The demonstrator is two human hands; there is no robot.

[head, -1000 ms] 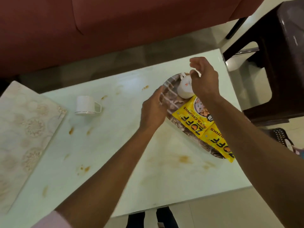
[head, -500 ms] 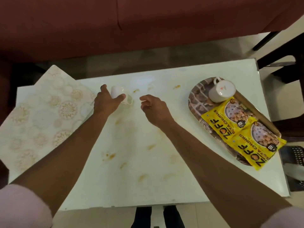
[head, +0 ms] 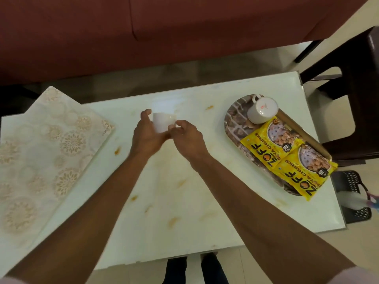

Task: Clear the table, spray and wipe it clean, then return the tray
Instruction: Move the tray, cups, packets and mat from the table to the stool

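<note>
A small white cup (head: pixel 163 122) is lifted above the middle of the stained white table (head: pixel 205 212). My left hand (head: pixel 146 135) grips its side and base. My right hand (head: pixel 187 138) pinches its handle side with thumb and fingers. On the right of the table lies an oval patterned tray (head: pixel 232 124). It carries a second white cup (head: pixel 261 112) lying on its side and two yellow snack packets (head: pixel 287 158).
A cream patterned placemat (head: pixel 47 152) overhangs the table's left end. Brown stains dot the tabletop. A maroon sofa (head: pixel 143 27) runs behind the table, a dark chair (head: pixel 352 95) stands at the right, and a black basket (head: pixel 355 193) sits on the floor.
My left hand took the cup from the table's left part and brought it to the middle. My right hand came up and closed on the cup too.
</note>
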